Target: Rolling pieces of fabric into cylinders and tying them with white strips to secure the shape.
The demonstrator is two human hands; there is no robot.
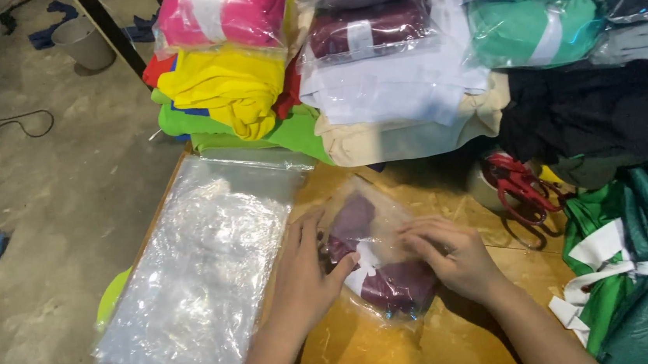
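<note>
A small clear plastic bag with a folded maroon garment (383,278) inside lies on the wooden table (354,343). My left hand (305,273) rests flat on the bag's left side, thumb pressed on the maroon cloth near a white label. My right hand (455,256) grips the bag's right edge with curled fingers. Both hands touch the bag at once.
A stack of empty clear bags (207,270) lies to the left. Piles of folded garments, some bagged, fill the table's far side: yellow (226,89), pink (227,11), white (393,82), teal (533,31), black (599,111). Red scissors (524,188) and green cloth (645,279) lie right.
</note>
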